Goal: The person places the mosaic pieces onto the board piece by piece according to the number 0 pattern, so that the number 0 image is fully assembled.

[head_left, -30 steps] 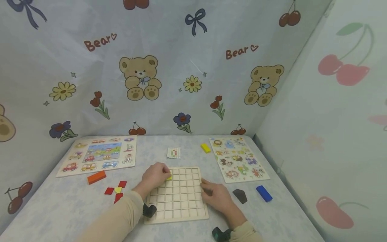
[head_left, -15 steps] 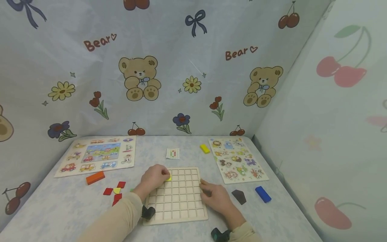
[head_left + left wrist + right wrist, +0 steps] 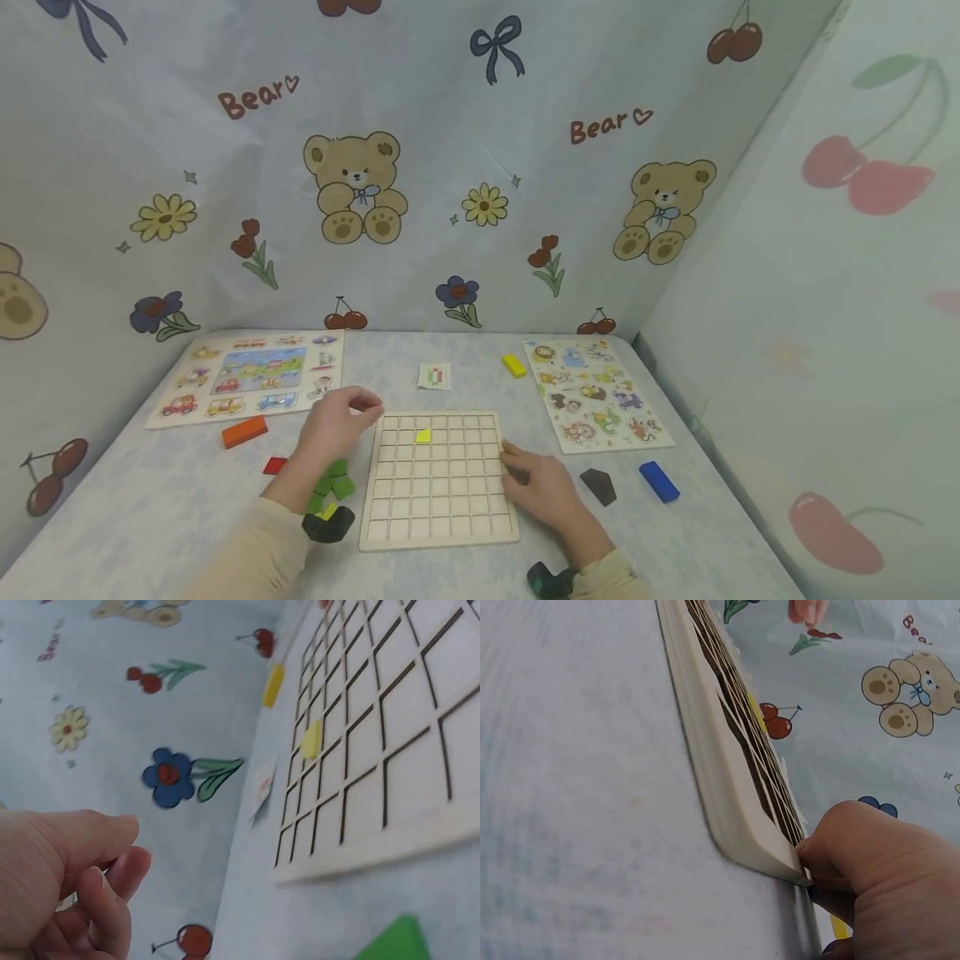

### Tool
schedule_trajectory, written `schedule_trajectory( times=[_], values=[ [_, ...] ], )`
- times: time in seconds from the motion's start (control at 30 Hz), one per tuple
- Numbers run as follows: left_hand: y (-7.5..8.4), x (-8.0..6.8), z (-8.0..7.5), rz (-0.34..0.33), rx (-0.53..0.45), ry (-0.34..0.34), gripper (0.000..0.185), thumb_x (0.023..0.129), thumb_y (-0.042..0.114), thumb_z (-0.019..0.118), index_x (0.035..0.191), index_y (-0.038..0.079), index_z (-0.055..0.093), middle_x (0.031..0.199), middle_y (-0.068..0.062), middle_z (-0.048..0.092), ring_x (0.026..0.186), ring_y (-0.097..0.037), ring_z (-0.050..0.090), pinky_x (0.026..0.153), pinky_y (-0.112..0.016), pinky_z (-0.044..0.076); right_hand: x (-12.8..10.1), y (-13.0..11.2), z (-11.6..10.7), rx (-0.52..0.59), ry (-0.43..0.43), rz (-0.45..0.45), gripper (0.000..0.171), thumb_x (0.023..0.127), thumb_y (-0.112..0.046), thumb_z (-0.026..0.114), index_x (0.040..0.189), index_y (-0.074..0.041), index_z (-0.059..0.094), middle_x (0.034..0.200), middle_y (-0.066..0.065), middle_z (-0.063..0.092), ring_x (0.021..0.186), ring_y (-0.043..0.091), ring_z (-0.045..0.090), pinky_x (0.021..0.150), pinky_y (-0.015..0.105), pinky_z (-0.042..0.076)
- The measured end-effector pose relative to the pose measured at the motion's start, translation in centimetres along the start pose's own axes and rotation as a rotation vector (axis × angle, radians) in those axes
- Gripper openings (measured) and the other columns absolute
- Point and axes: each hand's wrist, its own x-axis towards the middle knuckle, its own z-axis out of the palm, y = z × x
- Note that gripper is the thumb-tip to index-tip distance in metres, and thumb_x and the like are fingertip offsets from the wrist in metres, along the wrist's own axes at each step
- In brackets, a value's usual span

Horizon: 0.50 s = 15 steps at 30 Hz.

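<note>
Left hand: the left hand (image 3: 333,429) hangs just left of the grid board (image 3: 438,514), fingers loosely curled, nothing in them.
Right hand: the right hand (image 3: 542,490) presses on the board's right edge, thumb and fingers against the rim; how tightly it grips is hard to tell from the wrist view.
Yellow piece: a small yellow piece (image 3: 423,435) lies in a cell near the board's far left corner, apart from both hands.
Near left: green pieces (image 3: 331,486) and a red piece (image 3: 275,465) lie by the left forearm; an orange block (image 3: 244,431) lies farther left.
Right: a dark piece (image 3: 598,485) and a blue block (image 3: 659,481) lie near the right hand.
Far: a pattern card (image 3: 435,376), a yellow block (image 3: 513,365), a vehicle puzzle (image 3: 251,383) and an animal puzzle (image 3: 592,403).
</note>
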Motion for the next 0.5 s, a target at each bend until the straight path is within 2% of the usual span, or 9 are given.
schedule_trajectory(
  times=[0.13, 0.23, 0.33, 0.5],
  values=[
    [-2.0, -1.6, -3.3, -0.063, -0.02, 0.086, 0.028, 0.099, 0.035, 0.069, 0.12, 0.016, 0.073, 0.12, -0.009, 0.07, 0.098, -0.025, 0.064, 0.072, -0.033, 0.052, -0.1, 0.0, -0.2, -0.007, 0.015, 0.002, 0.038, 0.09, -0.02, 0.069, 0.127, -0.011, 0.074, 0.141, 0.0, 0.064, 0.13, 0.026, 0.062, 0.107, 0.046, 0.049],
    [-3.8, -2.4, -4.6, -0.135, -0.002, 0.107, 0.033, 0.099, 0.033, 0.069, 0.126, 0.013, 0.07, 0.125, -0.015, 0.067, 0.095, -0.026, 0.062, 0.068, -0.031, 0.05, 0.0, 0.0, -0.2, -0.002, 0.023, -0.004, 0.037, 0.09, -0.019, 0.07, 0.126, -0.011, 0.074, 0.141, 0.0, 0.064, 0.129, 0.027, 0.063, 0.107, 0.046, 0.049],
    [-5.7, -3.0, -4.9, -0.194, 0.057, 0.088, 0.037, 0.098, 0.031, 0.07, 0.129, 0.01, 0.068, 0.127, -0.016, 0.067, 0.099, -0.028, 0.063, 0.072, -0.036, 0.051, 0.0, 0.0, -0.2, 0.007, 0.016, -0.008, 0.037, 0.09, -0.02, 0.07, 0.126, -0.011, 0.074, 0.141, 0.001, 0.064, 0.13, 0.028, 0.062, 0.107, 0.047, 0.049],
    [-7.7, -3.1, -4.2, -0.265, 0.142, -0.008, 0.048, 0.09, 0.037, 0.078, 0.126, 0.006, 0.067, 0.12, -0.016, 0.069, 0.099, -0.028, 0.062, 0.075, -0.043, 0.051, 0.0, 0.0, 0.0, 0.014, 0.005, -0.007, 0.037, 0.091, -0.02, 0.07, 0.127, -0.01, 0.073, 0.142, 0.001, 0.064, 0.131, 0.028, 0.061, 0.108, 0.047, 0.048]
  ],
)
